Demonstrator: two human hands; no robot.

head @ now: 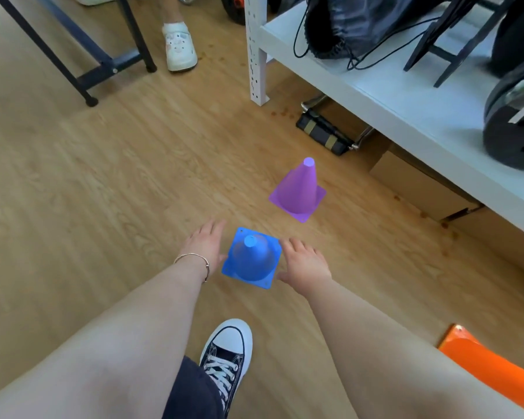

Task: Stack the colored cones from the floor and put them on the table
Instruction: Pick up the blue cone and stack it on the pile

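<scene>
A blue cone point(252, 258) stands upright on the wooden floor between my two hands. My left hand point(205, 243) is at the left edge of its square base, fingers spread, thumb touching the edge. My right hand point(304, 266) is at the right edge of the base, fingers apart. Neither hand has closed on the cone. A purple cone point(299, 190) stands upright on the floor a little farther away, to the right. An orange cone point(484, 365) lies at the lower right, partly hidden behind my right forearm.
A white shelf unit point(390, 101) with black bags and gear runs along the right, cardboard boxes point(418, 182) and a black folded tool point(325, 133) beneath it. Dark table legs point(88, 65) and another person's white shoe point(179, 46) are at the far left. My sneaker point(226, 355) is below the blue cone.
</scene>
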